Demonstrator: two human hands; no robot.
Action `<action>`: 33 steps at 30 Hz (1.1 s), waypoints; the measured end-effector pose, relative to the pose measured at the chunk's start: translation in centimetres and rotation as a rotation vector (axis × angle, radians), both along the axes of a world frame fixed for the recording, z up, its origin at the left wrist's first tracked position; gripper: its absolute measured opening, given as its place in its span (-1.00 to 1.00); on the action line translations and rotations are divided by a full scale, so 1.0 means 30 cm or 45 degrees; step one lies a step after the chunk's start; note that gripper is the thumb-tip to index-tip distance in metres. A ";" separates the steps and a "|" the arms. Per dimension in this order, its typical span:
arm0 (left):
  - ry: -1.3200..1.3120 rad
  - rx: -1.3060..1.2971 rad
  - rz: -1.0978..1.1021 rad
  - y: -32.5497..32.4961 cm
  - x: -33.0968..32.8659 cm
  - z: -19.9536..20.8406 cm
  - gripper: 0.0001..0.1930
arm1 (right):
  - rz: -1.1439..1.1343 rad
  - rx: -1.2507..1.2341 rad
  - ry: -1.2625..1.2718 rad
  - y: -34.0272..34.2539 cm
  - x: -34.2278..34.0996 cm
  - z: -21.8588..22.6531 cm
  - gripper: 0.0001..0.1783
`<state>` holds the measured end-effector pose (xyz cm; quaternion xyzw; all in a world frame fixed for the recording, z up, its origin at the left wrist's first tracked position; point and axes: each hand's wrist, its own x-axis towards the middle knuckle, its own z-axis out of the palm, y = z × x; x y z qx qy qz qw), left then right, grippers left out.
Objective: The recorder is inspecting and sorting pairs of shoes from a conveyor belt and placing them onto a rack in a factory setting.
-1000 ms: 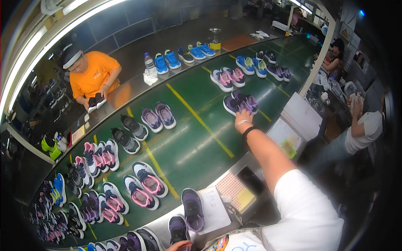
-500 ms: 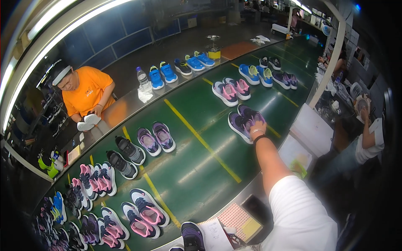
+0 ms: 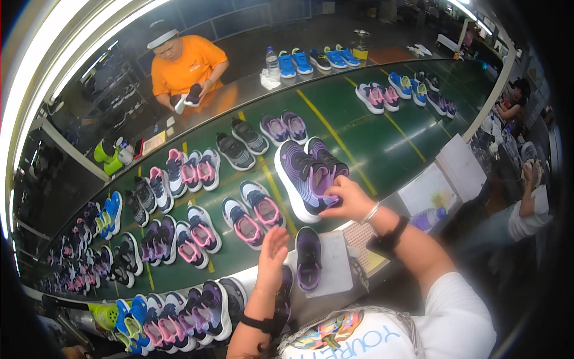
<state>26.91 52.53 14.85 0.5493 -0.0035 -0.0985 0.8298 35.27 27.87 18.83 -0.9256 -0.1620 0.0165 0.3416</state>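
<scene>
My right hand [image 3: 353, 200] pinches a pair of dark purple sneakers [image 3: 294, 185] at the heel collars, holding them above the belt with their toes pointing away. My left hand [image 3: 274, 254] is raised with fingers apart and nothing in it, beside a white-and-navy pair with pink linings [image 3: 244, 224]. Below the held pair, a single dark purple sneaker [image 3: 308, 263] lies on white paper at the near edge of the belt. Another dark sneaker is partly hidden behind my left forearm.
Rows of sneakers stand on the green belt [image 3: 362, 140] marked with yellow lines. More pairs [image 3: 179, 323] line the near left ledge. Across the belt, a co-worker in orange [image 3: 188, 66] handles a shoe. Blue sneakers [image 3: 301, 62] and a bottle [image 3: 272, 63] stand on the far ledge.
My right hand has lifted the purple pair off the belt and brought it nearer and leftward. My left hand has come into view. The view has shifted, showing the near left ledge.
</scene>
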 end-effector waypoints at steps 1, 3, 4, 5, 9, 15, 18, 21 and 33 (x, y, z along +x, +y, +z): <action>-0.017 -0.189 0.027 0.010 0.042 0.019 -0.28 | 0.058 -0.059 -0.146 0.083 -0.086 0.061 -0.48; -0.057 -0.620 -0.031 0.039 0.078 0.088 -0.21 | 0.203 -0.102 -0.268 0.225 -0.221 0.161 -0.51; 0.127 -0.683 -0.081 0.075 0.060 0.113 -0.26 | 0.267 -0.138 -0.372 0.277 -0.269 0.200 -0.51; 0.141 -0.806 -0.120 0.122 0.031 0.127 -0.27 | 0.294 -0.128 -0.365 0.316 -0.315 0.254 -0.51; 0.084 -1.070 -0.255 0.282 -0.094 0.169 -0.20 | 0.081 0.919 -0.168 0.377 -0.448 0.275 -0.28; 0.177 -0.931 -0.177 0.336 -0.212 0.191 -0.12 | 0.084 1.802 0.681 0.507 -0.469 0.163 -0.09; 0.243 -1.227 -0.217 0.368 -0.228 0.156 -0.12 | 0.075 1.848 0.750 0.545 -0.496 0.141 -0.03; 0.229 -1.267 -0.221 0.376 -0.231 0.149 -0.13 | 0.142 1.718 0.716 0.549 -0.504 0.126 0.12; -0.116 -1.527 -0.399 0.411 -0.182 0.144 -0.55 | 0.050 2.157 1.100 0.592 -0.509 0.154 -0.56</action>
